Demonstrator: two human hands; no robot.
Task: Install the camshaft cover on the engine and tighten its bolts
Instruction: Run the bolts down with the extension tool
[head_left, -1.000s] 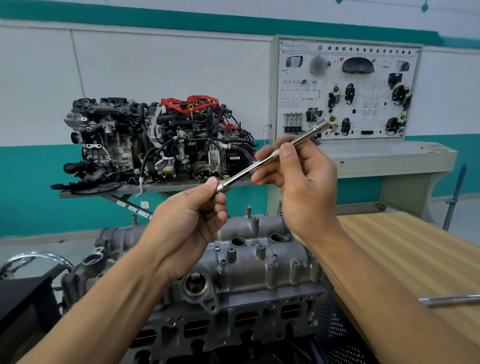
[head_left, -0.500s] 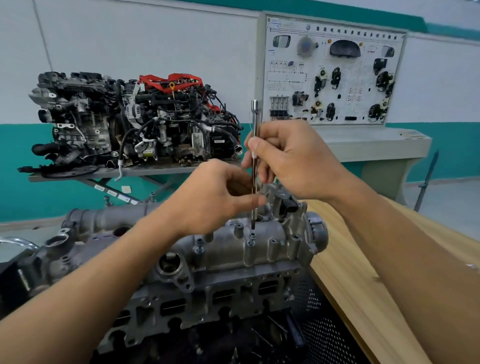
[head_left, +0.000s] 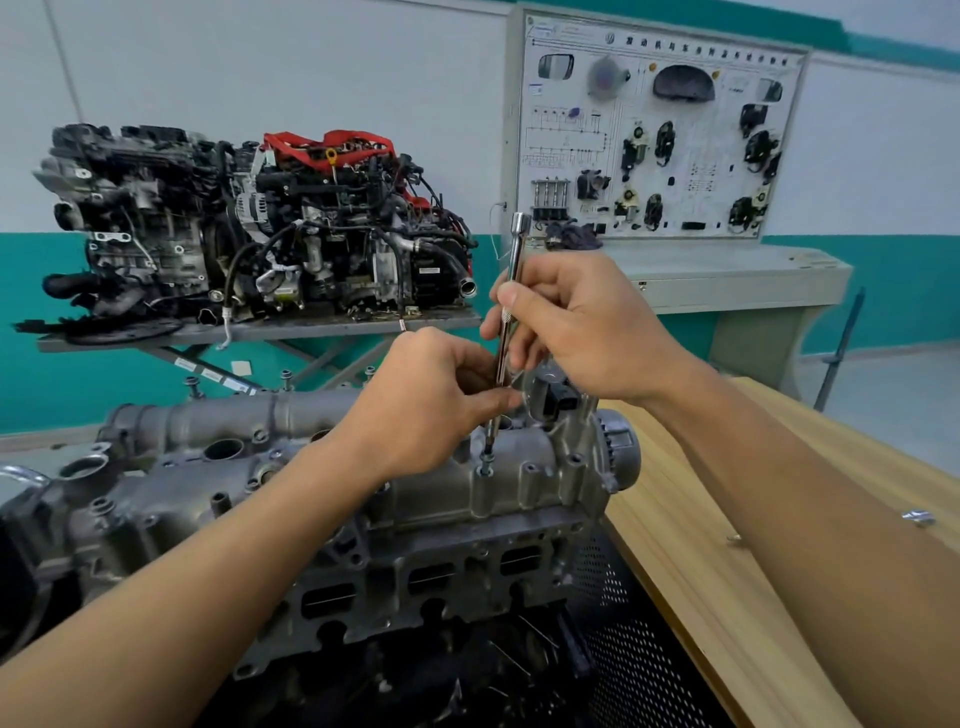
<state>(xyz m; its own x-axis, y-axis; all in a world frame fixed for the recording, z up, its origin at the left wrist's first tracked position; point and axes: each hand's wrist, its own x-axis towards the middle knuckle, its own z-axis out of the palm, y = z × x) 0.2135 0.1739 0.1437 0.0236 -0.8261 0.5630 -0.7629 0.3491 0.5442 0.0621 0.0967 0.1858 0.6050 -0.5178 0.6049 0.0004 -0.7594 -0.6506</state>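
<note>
Risk, as a judgement: the extension bar stands nearly upright but leans a little. Its tip sits on one bolt at the right end of the camshaft cover, which is already laid on top of the engine nearest the camera. If the tip isn't fully home on the bolt head, a twist could slip it off & round the head. A tilted start could cross-thread the bolt. Other bolts along the cover look proud, so pulling this one down hard first may seat the cover unevenly. There is no handle on the bar's top end, so finger torque only: prob. OK for running down, not for final tightening.

Fingers: the person's L hand is curled, w/ fingertips pinching the low shaft just above the bolt to steady it. The R hand sits higher, w/ thumb & fingers pinching the mid shaft. Neither hand is spread.

Further off, a wooden bench stands beside the engine. Behind are a display engine on a stand & a training board.
</note>
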